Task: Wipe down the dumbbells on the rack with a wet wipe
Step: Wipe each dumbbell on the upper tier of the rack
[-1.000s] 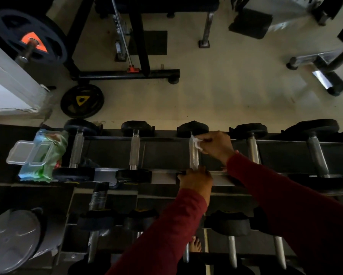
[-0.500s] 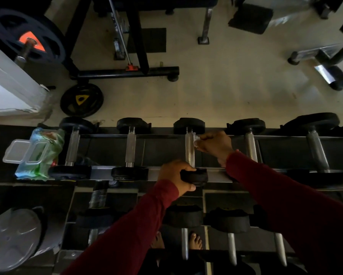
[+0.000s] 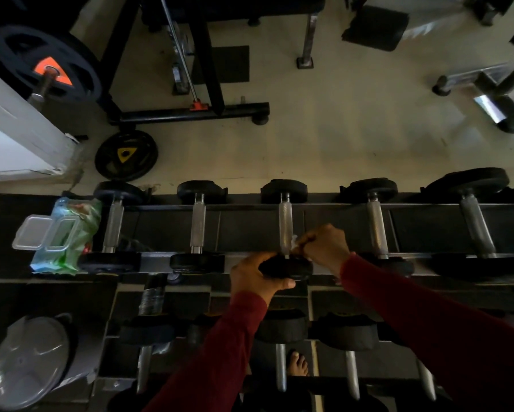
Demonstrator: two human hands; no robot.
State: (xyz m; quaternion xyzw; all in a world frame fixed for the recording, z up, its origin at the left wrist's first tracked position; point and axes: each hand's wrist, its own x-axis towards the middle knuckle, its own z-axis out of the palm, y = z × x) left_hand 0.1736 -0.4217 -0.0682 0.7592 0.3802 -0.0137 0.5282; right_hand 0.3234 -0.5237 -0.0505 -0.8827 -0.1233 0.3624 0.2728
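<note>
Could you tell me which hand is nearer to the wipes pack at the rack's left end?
Left. The left hand grips the third dumbbell's near head; the right hand is beyond it, farther from the wipes pack.

Both arms wear long dark-red sleeves [image 3: 428, 328] ending at the wrists; a bare foot [image 3: 298, 364] shows at lower centre of the frame.

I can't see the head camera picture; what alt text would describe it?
Seen from above, a person's right hand presses a wet wipe to the handle of the middle dumbbell on the rack, while the left hand grips its near weight. A wipes pack lies at the rack's left end.
</note>
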